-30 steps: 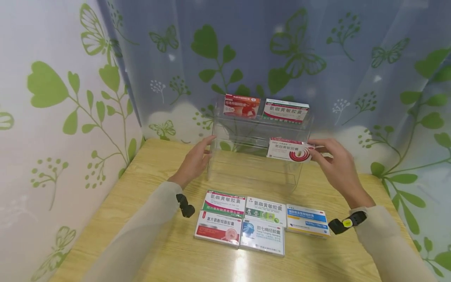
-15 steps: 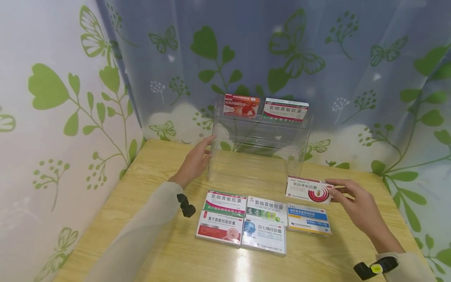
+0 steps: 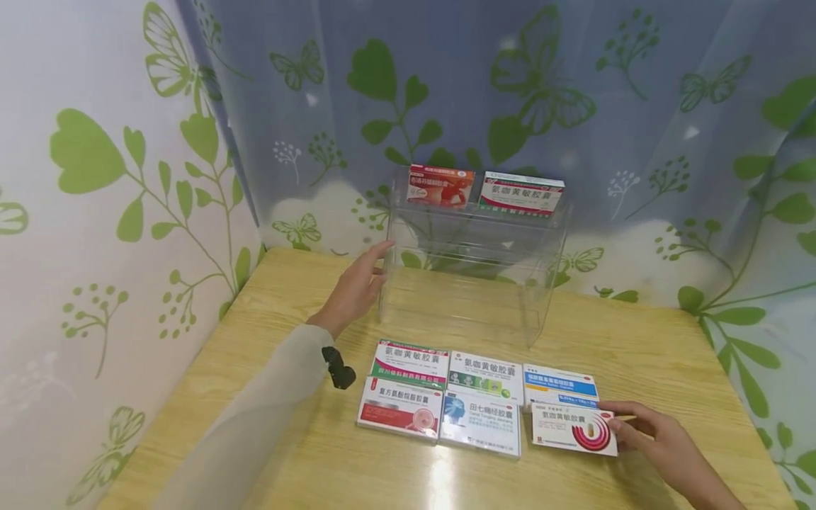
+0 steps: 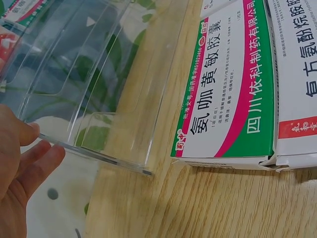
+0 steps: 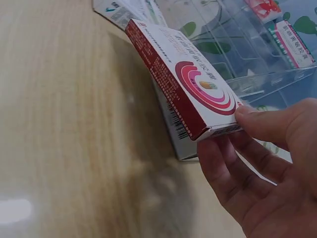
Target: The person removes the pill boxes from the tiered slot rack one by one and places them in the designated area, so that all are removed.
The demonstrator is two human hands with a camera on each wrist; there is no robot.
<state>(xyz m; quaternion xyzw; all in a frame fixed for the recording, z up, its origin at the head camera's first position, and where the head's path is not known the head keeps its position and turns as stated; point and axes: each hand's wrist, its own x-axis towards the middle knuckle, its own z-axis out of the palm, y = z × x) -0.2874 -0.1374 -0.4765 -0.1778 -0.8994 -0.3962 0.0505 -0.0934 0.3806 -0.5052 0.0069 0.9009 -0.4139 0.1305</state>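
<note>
The right hand pinches the right end of a white box with red arcs, held at the front edge of the blue-and-yellow box and partly covering it. In the right wrist view, the thumb lies on the printed face of the arc box and the fingers are beneath. At the left side of the clear tiered stand is the left hand, its fingers touching the edge. The left wrist view shows that hand with fingers loosely bent beside the clear panel.
On the stand's top tier are an orange-red box and a white-green box. Before the stand lie a green-and-white box, a green-picture box, a red-and-white box and a blue-and-white box. Patterned curtains stand behind.
The right hand has brought the arc box off the stand's lower tier, right and down toward the front of the table. The left hand has stayed at the stand's side.
</note>
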